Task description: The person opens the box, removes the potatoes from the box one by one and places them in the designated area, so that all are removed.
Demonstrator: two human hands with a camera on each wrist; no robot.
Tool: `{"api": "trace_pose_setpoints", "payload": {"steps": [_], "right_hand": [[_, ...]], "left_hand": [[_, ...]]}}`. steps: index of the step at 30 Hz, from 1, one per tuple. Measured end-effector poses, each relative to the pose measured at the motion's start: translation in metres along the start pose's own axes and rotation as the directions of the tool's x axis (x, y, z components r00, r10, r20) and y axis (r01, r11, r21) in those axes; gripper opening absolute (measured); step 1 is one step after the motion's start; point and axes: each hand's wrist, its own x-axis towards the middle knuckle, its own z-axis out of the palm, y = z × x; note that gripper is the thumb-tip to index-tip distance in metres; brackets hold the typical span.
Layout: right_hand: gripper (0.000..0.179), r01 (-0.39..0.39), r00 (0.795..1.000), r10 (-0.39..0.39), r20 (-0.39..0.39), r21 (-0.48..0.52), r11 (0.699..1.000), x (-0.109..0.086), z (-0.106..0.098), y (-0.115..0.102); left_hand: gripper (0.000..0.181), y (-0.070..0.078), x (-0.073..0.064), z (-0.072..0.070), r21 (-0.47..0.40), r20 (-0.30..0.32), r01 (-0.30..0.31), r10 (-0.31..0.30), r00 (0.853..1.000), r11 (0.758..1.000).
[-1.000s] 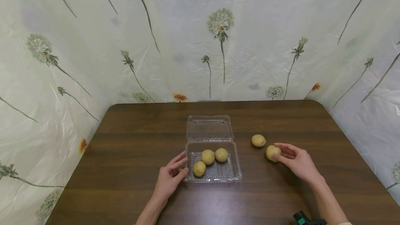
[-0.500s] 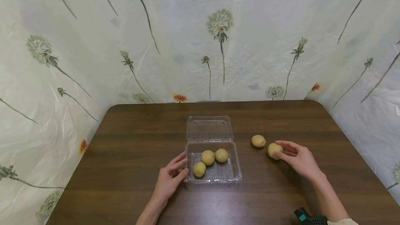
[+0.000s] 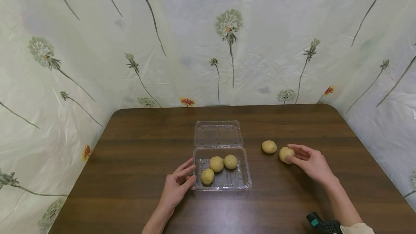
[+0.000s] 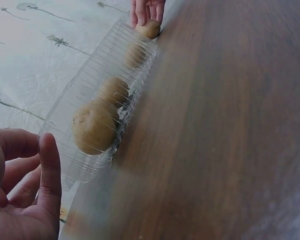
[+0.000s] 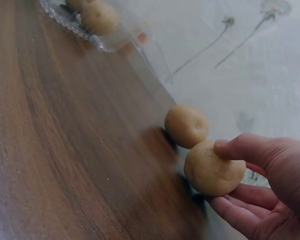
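A right hand (image 3: 310,163) grips a round yellow-tan potato (image 3: 286,155), right of centre in the head view.
Thumb and fingers are clamped on it, just beside a second yellow-tan potato (image 3: 269,147) on the brown wood-grain table (image 3: 136,147). At lower centre, the left hand (image 3: 174,186) pinches the left rim of an open clear plastic container (image 3: 232,180); three yellow-tan potatoes (image 3: 216,164) lie inside.

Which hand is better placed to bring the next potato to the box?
Probably the right hand: it grips a potato right of the box, while the left hand touches the box's left side.
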Motion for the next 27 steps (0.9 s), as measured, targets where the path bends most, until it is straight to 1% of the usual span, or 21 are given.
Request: {"api": "trace_pose_setpoints", "payload": {"steps": [9,18,27], "right_hand": [[0.054,-0.001,1.0,0.001,0.0,0.004,1.0,0.006,-0.002,0.003],[0.055,-0.008,1.0,0.008,0.01,0.001,1.0,0.01,-0.002,0.003],[0.056,-0.026,1.0,0.026,0.014,-0.003,1.0,0.013,-0.004,0.0]], "left_hand": [[0.037,0.0,0.0,0.0,0.011,0.001,0.001,-0.001,1.0,1.0],[0.037,0.001,-0.001,0.0,0.004,0.004,0.008,-0.008,1.0,1.0],[0.037,0.001,-0.001,0.0,0.009,-0.002,-0.004,0.004,1.0,1.0]]}}
